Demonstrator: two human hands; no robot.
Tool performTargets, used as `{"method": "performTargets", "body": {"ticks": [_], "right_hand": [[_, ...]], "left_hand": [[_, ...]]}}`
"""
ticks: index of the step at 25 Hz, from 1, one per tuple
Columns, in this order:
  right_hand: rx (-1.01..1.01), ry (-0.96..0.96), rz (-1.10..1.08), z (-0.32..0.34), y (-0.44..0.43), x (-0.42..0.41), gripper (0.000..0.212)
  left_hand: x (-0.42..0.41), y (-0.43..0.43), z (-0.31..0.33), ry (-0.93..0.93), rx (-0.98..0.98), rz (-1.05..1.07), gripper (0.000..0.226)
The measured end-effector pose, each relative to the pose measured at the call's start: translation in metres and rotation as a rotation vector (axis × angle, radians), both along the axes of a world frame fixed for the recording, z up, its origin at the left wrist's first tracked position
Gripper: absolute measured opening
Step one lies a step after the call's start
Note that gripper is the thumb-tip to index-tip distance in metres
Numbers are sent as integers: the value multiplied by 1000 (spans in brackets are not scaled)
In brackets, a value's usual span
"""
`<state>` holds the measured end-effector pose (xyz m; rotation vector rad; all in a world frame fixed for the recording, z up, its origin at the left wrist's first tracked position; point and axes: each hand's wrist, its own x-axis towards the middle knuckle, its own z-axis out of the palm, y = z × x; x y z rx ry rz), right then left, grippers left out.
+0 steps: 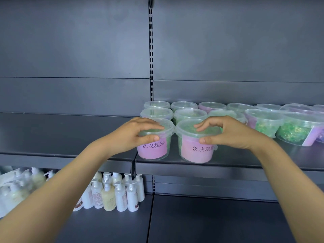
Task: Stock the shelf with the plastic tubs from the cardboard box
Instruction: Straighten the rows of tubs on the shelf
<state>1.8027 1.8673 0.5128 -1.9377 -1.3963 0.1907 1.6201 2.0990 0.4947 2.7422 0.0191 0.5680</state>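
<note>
Two clear plastic tubs with pink labels and green contents stand side by side at the front edge of the dark shelf (228, 163). My left hand (136, 132) grips the left tub (154, 148) by its lid, fingers on top and thumb on the front rim. My right hand (226, 132) grips the right tub (194, 149) the same way. Behind them stand rows of several more tubs (189, 114). The cardboard box is out of view.
More tubs (298, 128) crowd the shelf to the right, some turned sideways. The shelf section (61, 134) to the left is bare. On the lower shelf at the left stand several white and cream pump bottles (114, 192). A slotted upright (151, 50) divides the back panels.
</note>
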Motion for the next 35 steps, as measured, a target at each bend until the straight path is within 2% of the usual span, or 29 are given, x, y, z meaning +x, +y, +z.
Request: {"method": "performTargets", "body": {"ticks": [5, 7, 9, 12, 14, 17, 20, 21, 24, 25, 27, 30, 35], "right_hand": [[-149, -19, 37, 16, 4, 5, 22], [-112, 51, 75, 26, 6, 6, 25], [3, 87, 65, 34, 12, 8, 23], [115, -9, 1, 40, 36, 19, 3], [79, -98, -15, 44, 55, 31, 8], [-2, -162, -34, 46, 84, 55, 11], [-158, -164, -41, 45, 106, 75, 13], [-239, -190, -52, 44, 111, 81, 22], [-420, -256, -82, 38, 112, 97, 76], [-444, -259, -77, 37, 111, 100, 83], [-471, -239, -55, 36, 106, 103, 81], [-556, -211, -19, 41, 105, 105, 77], [-587, -291, -65, 41, 109, 96, 84]], "left_hand": [[0, -3, 17, 102, 31, 34, 59], [0, -2, 26, 128, -17, 36, 48], [3, 2, 32, 49, -120, 72, 28], [17, 18, 39, -156, -171, 129, 5], [28, 35, 43, -210, -120, 123, 7], [52, 67, 46, -139, -35, 71, 6], [76, 95, 45, -39, -33, -7, 26], [84, 101, 44, 4, -23, -37, 32], [107, 118, 38, 142, 71, -132, 37], [112, 123, 36, 179, 98, -184, 45], [121, 129, 33, 265, 107, -268, 54], [130, 142, 24, 319, 120, -257, 56], [145, 154, 3, 291, 227, -224, 40]]}}
